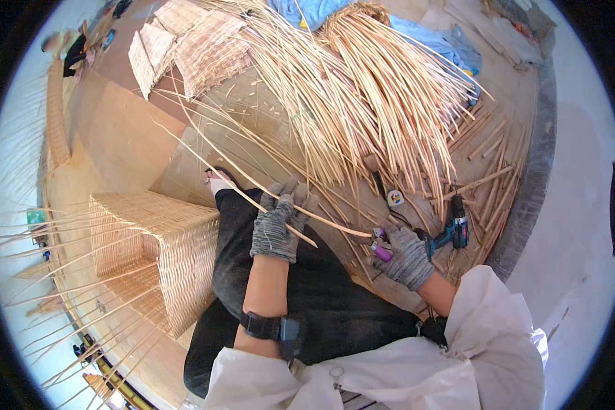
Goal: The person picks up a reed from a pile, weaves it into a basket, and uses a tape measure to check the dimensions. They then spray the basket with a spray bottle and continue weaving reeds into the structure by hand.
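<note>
Two long peeled wicker rods [335, 223] pass through my left hand [278, 222], which wears a grey knitted glove and is closed round them over my lap. One rod ends just past that hand. The thick end of the other reaches to the purple-handled pruning shears [382, 253], gripped in my gloved right hand [407, 258]. Whether the blades touch the rod cannot be made out. Beside my left leg stands a woven wicker basket [188, 266], tipped on its side, with long unwoven rods fanning out to the left.
A big bundle of rods [383, 89] lies ahead on blue cloth [451, 48]. Woven panels [208, 55] lie far left. A cordless drill [458, 225], a tape measure [394, 198] and cut rod pieces [488, 184] are near my right hand. A person [75, 55] is at the far left.
</note>
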`<state>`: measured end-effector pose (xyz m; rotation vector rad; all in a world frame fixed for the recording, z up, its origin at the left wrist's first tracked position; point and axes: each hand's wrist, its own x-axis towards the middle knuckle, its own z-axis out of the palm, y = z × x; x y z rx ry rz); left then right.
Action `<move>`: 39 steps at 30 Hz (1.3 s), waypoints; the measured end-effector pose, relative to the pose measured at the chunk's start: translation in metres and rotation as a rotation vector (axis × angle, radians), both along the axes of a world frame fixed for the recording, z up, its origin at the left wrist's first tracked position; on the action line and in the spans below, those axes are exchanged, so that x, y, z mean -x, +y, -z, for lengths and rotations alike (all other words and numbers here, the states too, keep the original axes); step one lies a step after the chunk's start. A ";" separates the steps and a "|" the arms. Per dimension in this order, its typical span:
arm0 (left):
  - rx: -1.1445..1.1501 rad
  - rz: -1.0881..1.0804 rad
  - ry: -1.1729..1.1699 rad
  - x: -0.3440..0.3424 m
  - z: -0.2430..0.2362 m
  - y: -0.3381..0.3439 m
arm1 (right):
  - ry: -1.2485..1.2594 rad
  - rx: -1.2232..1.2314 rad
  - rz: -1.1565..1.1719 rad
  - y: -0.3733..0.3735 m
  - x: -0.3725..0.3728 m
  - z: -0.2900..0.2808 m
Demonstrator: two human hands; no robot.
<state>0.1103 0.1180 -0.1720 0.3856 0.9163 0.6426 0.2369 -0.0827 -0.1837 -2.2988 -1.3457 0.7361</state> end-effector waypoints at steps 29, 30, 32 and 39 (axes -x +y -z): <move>-1.185 0.487 0.393 0.154 -0.156 -0.087 | 0.665 -0.525 -0.252 0.088 0.065 -0.162; -1.025 0.350 0.287 0.170 -0.169 -0.090 | 1.088 -0.647 -0.170 0.093 0.076 -0.182; -1.100 0.247 0.431 0.211 -0.192 -0.098 | 0.976 -0.659 -0.315 0.099 0.113 -0.203; -0.850 -0.913 0.938 0.356 -0.236 -0.192 | 0.801 -0.438 -0.836 0.083 0.194 -0.285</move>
